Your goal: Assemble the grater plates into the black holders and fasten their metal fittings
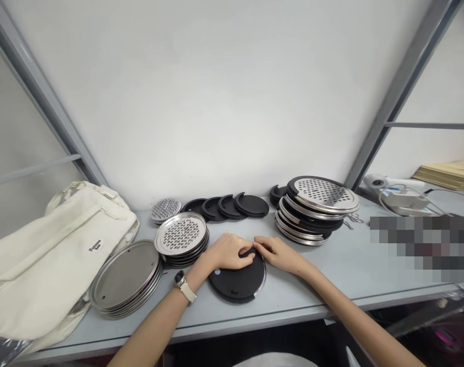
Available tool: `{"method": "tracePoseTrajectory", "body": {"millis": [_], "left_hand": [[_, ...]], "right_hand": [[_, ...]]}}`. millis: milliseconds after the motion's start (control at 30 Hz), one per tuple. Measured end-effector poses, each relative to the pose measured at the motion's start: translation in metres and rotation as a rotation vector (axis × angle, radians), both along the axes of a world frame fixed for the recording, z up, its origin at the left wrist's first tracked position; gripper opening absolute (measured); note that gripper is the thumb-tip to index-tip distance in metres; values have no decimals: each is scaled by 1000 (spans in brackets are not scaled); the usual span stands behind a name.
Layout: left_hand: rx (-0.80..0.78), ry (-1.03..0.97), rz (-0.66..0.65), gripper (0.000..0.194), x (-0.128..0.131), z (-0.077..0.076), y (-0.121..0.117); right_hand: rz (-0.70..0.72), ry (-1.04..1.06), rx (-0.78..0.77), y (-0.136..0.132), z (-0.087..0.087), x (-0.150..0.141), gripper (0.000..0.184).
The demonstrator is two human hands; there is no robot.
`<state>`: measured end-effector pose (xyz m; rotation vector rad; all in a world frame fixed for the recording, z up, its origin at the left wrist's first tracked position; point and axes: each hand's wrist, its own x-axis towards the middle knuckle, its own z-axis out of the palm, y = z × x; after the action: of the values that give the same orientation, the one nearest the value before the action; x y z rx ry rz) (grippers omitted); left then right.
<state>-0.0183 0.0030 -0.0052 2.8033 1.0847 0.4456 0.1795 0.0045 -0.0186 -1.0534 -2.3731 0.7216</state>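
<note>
A black round grater holder (237, 280) lies flat near the front of the grey shelf, a strip of metal rim showing along its right edge. My left hand (232, 252) rests over its far part, fingers and thumb curled on the far edge. At the far right edge, my right hand (275, 252) has its fingers pressed together against the rim, touching my left fingertips. Whatever small part may sit between the fingertips is hidden. Left of the holder stands a stack of metal grater discs (181, 234) with raised teeth.
Plain metal discs (125, 278) are stacked at front left, beside a cream cloth bag (59, 244). Behind are a small grater disc (165, 209) and overlapping black holders (252, 205). A tall stack of assembled graters (319, 193) stands right; a white device (392, 183) with cables lies beyond.
</note>
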Motion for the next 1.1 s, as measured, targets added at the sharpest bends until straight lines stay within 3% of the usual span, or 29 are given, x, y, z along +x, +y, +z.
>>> {"method": "tracePoseTrajectory", "body": {"millis": [367,1100], "left_hand": [[-6,-12,29,31,3,-1,0],[-4,-9,17,38,7,1,-1]], "right_hand": [[51,-23,-41,0,0,9,35],[104,7,65,0,1,11,30]]}}
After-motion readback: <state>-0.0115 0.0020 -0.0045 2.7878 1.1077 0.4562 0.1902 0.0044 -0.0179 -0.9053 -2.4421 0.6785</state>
